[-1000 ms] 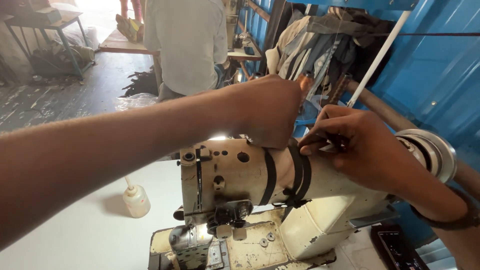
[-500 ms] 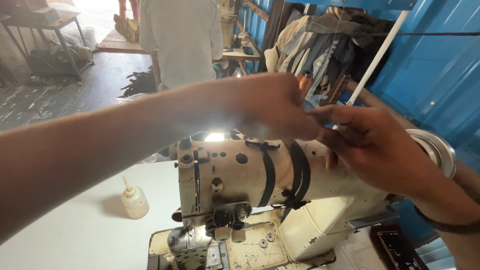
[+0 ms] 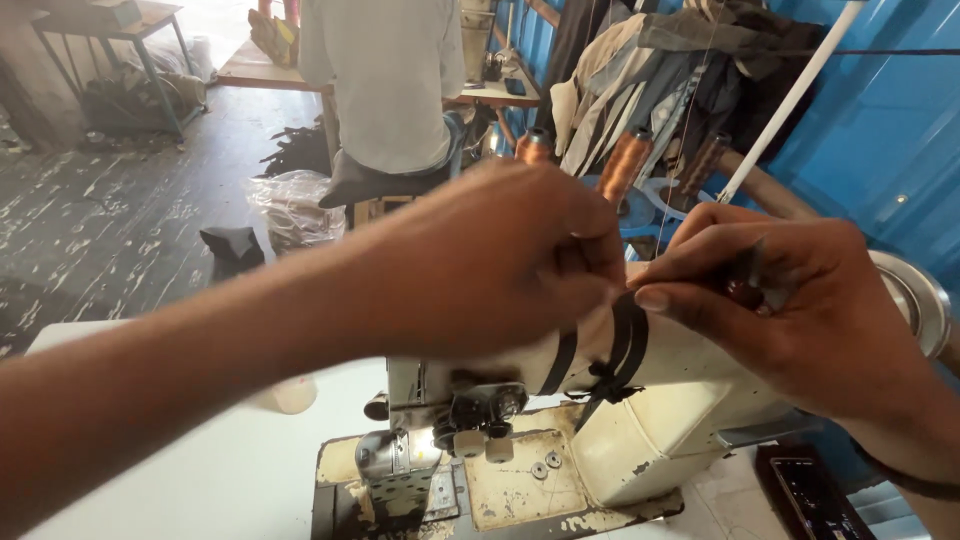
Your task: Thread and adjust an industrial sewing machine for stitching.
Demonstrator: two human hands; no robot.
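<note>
My left hand [image 3: 490, 260] is held above the arm of an old cream sewing machine [image 3: 660, 400], its fingertips pinched together. My right hand [image 3: 800, 310] meets it fingertip to fingertip and grips a small dark tool [image 3: 745, 285]. A fine thread [image 3: 668, 200] runs up from where the fingers meet, and the left fingertips appear closed on it. Black straps [image 3: 625, 345] wrap the machine arm just under the fingers. Two copper-coloured thread spools [image 3: 625, 165] stand behind the hands.
The machine sits on a white table [image 3: 200, 470] with a small oil bottle [image 3: 295, 393] beside it. A metal handwheel [image 3: 915, 300] is at the right. A person in a white shirt [image 3: 385, 80] sits ahead. Clothes [image 3: 640, 80] hang on the blue wall [image 3: 880, 120].
Both hands lifted off the machine arm and came together above it, fingertips now touching. The right hand moved left from the handwheel side.
</note>
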